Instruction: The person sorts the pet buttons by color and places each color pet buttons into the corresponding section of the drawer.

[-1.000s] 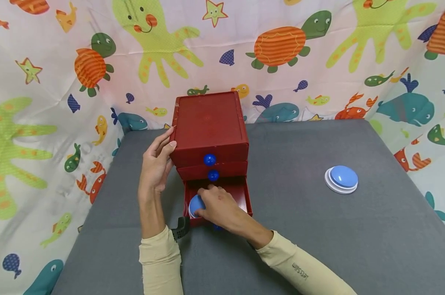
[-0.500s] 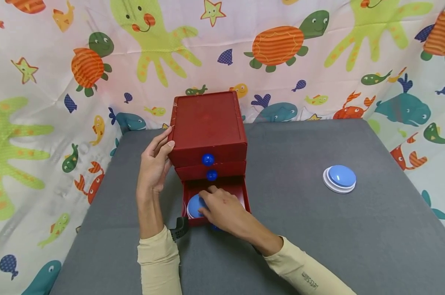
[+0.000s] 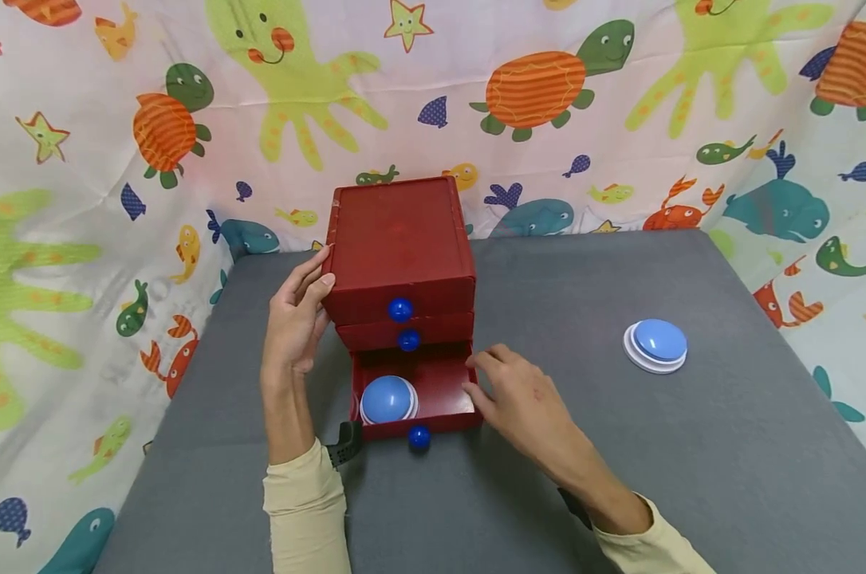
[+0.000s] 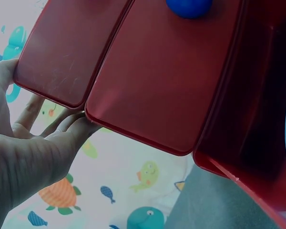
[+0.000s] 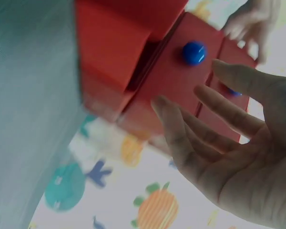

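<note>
A red cabinet (image 3: 403, 239) of stacked drawers with blue knobs stands on the grey table. Its bottom drawer (image 3: 443, 391) is pulled out. In that drawer's left part lies a blue push button (image 3: 387, 399) on a white base. My left hand (image 3: 293, 327) rests against the cabinet's left side, thumb near the upper front edge, fingers along the side wall (image 4: 50, 52). At the drawer's right edge is my right hand (image 3: 526, 402), its fingers spread loosely and nothing held, as the right wrist view also shows. Whether its fingertips touch the drawer rim I cannot tell.
A second blue push button (image 3: 655, 346) with a white base sits on the table at the right. Behind and to the left hangs a white curtain (image 3: 433, 151) printed with sea animals. The open drawer's blue knob (image 3: 419, 437) sticks out toward the front.
My right hand has let go of the blue button and moved right, out of the drawer to its right edge. The button stays in the drawer. My left hand keeps its place on the cabinet.
</note>
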{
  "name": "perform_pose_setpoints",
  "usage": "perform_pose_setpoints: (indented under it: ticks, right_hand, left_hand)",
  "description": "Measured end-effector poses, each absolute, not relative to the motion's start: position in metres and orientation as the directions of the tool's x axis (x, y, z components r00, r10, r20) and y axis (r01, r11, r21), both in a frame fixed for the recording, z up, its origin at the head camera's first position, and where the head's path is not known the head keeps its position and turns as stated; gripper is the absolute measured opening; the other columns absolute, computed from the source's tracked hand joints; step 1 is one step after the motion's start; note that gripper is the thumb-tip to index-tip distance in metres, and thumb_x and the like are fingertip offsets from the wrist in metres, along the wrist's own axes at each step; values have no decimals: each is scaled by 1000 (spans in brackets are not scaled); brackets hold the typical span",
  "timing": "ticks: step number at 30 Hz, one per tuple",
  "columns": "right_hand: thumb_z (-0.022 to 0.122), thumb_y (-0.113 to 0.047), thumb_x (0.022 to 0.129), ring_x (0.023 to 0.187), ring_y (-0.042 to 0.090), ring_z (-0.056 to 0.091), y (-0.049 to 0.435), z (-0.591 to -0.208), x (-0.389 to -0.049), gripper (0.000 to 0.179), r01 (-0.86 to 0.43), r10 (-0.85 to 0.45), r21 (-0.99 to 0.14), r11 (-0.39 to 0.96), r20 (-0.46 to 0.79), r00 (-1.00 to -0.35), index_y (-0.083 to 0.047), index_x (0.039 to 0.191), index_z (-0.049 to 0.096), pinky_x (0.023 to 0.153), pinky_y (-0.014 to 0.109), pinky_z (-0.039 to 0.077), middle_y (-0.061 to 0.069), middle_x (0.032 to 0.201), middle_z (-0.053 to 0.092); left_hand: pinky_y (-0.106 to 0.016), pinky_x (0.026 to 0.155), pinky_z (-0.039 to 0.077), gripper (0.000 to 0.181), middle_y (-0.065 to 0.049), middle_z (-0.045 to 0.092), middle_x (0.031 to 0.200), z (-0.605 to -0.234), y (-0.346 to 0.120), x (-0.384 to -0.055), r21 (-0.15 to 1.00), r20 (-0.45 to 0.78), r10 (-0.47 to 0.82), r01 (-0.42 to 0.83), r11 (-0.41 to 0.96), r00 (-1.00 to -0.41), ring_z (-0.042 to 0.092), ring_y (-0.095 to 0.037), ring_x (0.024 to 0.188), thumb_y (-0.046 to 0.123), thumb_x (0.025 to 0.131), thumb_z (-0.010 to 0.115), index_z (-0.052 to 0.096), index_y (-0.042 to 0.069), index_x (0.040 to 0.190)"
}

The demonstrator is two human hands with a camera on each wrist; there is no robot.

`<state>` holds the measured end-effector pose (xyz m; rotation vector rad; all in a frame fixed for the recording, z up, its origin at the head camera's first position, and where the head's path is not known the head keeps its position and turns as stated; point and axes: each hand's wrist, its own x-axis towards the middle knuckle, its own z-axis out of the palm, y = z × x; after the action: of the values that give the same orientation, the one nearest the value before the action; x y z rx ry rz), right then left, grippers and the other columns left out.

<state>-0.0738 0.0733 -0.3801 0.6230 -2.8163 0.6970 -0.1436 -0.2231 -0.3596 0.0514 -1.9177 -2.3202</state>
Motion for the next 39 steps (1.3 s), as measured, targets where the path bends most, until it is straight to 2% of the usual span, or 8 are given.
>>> perform_pose_setpoints:
  ticks: [4,10,13,16,22,25,32,39]
  right_hand:
    - [85,-12,86,93,28,71,104,-384,-85,31,-403,-306,-388,829,289,-907,-4,115,75,76,45,64,15,113,73]
    - [81,-9,88,105,45,68,161,-396,-107,35,-311,-266,-359,880,170,-949,1,121,71,83,59,60,28,125,67]
    - [80,-10,89,117,57,59,191,-402,-118,44,-245,-229,-350,904,89,-969,4,128,66,93,69,52,38,136,56]
    - [80,-12,88,121,67,49,219,-408,-130,52,-144,-146,-334,932,18,-989,5,133,60,93,77,47,46,142,44]
    - [80,-20,88,123,66,35,261,-417,-153,76,92,23,-335,938,-204,-979,2,149,40,95,81,41,47,146,25]
    - [80,-22,87,123,66,30,276,-421,-160,85,153,58,-341,928,-273,-960,2,154,32,97,83,39,48,146,18]
    - [78,-22,89,115,66,38,291,-429,-164,85,114,17,-362,925,-262,-965,3,154,29,93,82,46,48,137,27]
    - [72,-23,94,112,64,43,287,-430,-162,75,88,1,-360,929,-234,-972,7,151,33,92,80,47,48,129,34]
  left_hand:
    - [-20,99,58,50,-3,48,160,-358,-225,-144,980,60,-127,82,-180,-990,51,-24,142,26,105,62,53,27,154]
    - [-21,100,58,49,-3,47,160,-359,-224,-142,982,47,-115,67,-176,-992,50,-25,142,25,106,61,53,27,154]
    - [-22,101,58,49,-3,47,161,-360,-225,-142,982,52,-115,71,-173,-992,50,-25,142,25,106,61,53,27,154]
    - [-22,101,58,50,-4,47,160,-361,-226,-142,982,58,-107,76,-173,-993,51,-25,142,26,106,61,52,26,155]
    - [-21,100,58,49,-4,48,158,-360,-228,-143,981,66,-99,82,-173,-993,52,-23,140,26,106,60,52,26,154]
    - [-21,100,58,49,-3,49,158,-360,-228,-143,982,61,-96,77,-170,-993,52,-23,139,27,105,61,53,26,154]
    - [-21,99,59,49,-4,50,157,-360,-227,-144,981,67,-102,84,-173,-993,53,-23,138,26,105,61,54,26,153]
    - [-21,97,60,48,-4,51,156,-363,-228,-143,980,74,-110,93,-173,-991,54,-24,136,24,106,61,54,25,153]
